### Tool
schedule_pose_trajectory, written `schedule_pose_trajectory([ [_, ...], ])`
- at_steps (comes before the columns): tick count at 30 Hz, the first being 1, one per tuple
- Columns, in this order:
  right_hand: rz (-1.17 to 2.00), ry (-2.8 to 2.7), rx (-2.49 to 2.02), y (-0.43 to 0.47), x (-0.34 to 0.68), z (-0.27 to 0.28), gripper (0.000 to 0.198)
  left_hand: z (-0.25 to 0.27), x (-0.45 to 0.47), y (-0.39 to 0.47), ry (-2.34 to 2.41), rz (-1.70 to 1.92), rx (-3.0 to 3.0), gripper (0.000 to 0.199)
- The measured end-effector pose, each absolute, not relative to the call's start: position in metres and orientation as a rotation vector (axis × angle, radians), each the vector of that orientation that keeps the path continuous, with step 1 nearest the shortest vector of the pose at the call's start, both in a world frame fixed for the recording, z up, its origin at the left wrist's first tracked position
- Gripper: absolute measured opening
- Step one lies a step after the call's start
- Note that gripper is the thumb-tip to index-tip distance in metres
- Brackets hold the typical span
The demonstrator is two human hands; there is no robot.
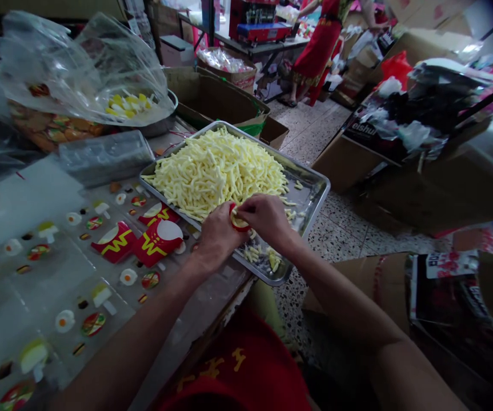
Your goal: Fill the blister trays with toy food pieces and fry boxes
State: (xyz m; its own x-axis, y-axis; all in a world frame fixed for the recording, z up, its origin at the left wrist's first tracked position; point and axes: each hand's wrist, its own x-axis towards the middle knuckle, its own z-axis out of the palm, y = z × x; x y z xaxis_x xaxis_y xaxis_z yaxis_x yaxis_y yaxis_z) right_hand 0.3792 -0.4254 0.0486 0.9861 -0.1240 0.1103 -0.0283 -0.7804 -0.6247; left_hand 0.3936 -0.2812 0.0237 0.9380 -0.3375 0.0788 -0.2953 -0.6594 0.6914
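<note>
My left hand (217,237) is wrapped around a small red fries carton (240,228), held with its mouth up over the tray's near edge. At that mouth, my right hand (268,220) has its fingers pinched together; what lies between them is hidden. Under and beyond both hands, a metal tray (320,191) bears a big heap of pale yellow imitation fries (220,165). Loose pieces (252,253) lie scattered on its near side. Left of my left hand are red fries cartons (159,242) with a yellow W-like mark, flat on the table.
The table's clear sheet (113,297) shows several small food pieces. Behind are a clear plastic box (107,157), a plastic bag (79,68) and an open cardboard box (220,97). Cartons (357,285) stand on the right. A person in red (321,48) stands farther back.
</note>
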Motion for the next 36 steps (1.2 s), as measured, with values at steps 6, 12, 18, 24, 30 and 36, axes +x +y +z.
schedule_pose_trajectory([
  [6, -0.177, 0.01, -2.462, -0.409, 0.396, 0.061, 0.012, 0.024, 0.401, -0.284, -0.396, 0.147, 2.3, 0.045],
  [12, -0.109, -0.406, -2.447, -0.394, 0.395, 0.078, 0.014, 0.03, 0.397, -0.257, -0.395, 0.207, 2.166, 0.052],
  [18, -0.306, -0.434, -2.336, -0.34, 0.373, 0.069, 0.023, 0.037, 0.372, -0.195, -0.105, 0.276, 1.998, 0.067],
  [24, 0.149, -0.588, -1.945, -0.241, 0.381, 0.054, 0.023, 0.034, 0.351, -0.092, 0.123, 0.271, 1.954, 0.09],
  [30, 0.256, -0.88, -2.187, -0.138, 0.45, 0.038, 0.017, 0.03, 0.341, 0.037, 0.266, 0.308, 2.437, 0.089],
  [36, 0.554, -1.203, -2.448, -0.097, 0.488, 0.025, 0.017, -0.009, 0.354, 0.078, -0.089, 0.146, 2.64, 0.098],
])
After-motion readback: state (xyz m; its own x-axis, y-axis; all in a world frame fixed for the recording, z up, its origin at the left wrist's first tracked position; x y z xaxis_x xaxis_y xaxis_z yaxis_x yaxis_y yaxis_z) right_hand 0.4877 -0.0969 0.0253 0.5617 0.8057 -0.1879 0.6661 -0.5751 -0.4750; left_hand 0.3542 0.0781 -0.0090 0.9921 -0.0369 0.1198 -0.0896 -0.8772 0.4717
